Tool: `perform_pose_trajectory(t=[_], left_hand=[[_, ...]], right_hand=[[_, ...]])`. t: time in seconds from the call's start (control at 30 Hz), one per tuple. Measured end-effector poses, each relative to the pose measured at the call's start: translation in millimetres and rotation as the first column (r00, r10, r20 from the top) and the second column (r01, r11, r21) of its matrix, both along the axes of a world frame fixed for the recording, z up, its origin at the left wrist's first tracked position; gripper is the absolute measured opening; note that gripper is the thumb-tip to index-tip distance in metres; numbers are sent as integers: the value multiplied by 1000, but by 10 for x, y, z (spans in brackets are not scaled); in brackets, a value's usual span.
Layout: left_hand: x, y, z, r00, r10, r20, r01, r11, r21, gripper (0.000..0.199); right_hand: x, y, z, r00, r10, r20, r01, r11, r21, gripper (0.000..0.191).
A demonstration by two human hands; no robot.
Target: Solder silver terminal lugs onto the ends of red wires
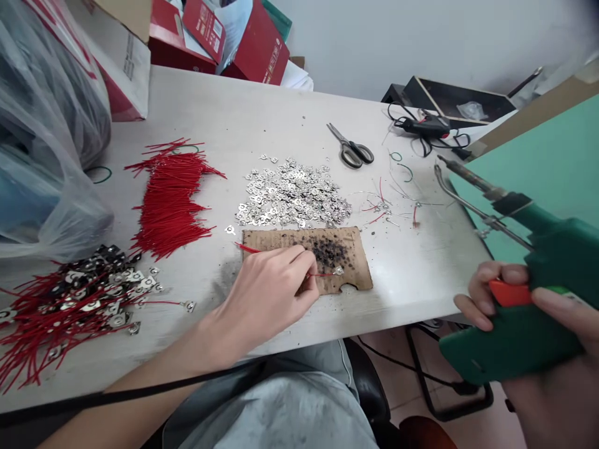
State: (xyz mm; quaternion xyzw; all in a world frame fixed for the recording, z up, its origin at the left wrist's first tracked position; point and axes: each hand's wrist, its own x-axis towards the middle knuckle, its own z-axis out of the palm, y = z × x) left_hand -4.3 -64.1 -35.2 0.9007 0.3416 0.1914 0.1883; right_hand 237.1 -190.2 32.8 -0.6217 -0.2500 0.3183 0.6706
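My left hand is closed in a pinch on a red wire over a scorched piece of cardboard. At the wire's right end sits a small metal terminal plate, resting on the cardboard. More red wire pokes out on the left side of the hand. My right hand is wrapped round a green soldering gun with a red trigger, held up at the right. Its dark tip and thin curved feed tube point up and left, apart from the wire and plate.
Loose metal plates lie behind the cardboard. A stack of red wires is at left, with wired plates heaped nearer. Scissors, wire scraps and a black corded tool lie farther back. Plastic bags stand left.
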Motion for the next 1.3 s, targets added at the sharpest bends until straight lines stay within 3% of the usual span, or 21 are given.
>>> perform_pose_trajectory(t=[0.07, 0.33, 0.47, 0.9, 1.07, 1.3], left_hand=[[0, 5, 0, 1000, 6, 6, -6, 1000, 3, 8], [5, 31, -12, 1000, -10, 22, 9, 999, 48, 9], [6, 33, -12, 1000, -13, 17, 12, 999, 43, 9], [1, 36, 13, 1000, 6, 2, -6, 1000, 24, 9], [5, 42, -1, 1000, 6, -6, -6, 1000, 14, 9], [-3, 20, 16, 1000, -8, -2, 8, 1000, -3, 9]], right_hand=[[-74, 146, 62, 999, -10, -36, 11, 999, 37, 9], [74, 818, 150, 979, 204, 20, -202, 943, 266, 10], [96, 1098, 192, 957, 290, -9, -272, 908, 320, 11], [124, 1863, -64, 850, 522, -75, -477, 822, 312, 11], [104, 2015, -156, 830, 545, -116, -493, 816, 302, 13], [190, 2010, -276, 836, 529, -144, -472, 828, 301, 16]])
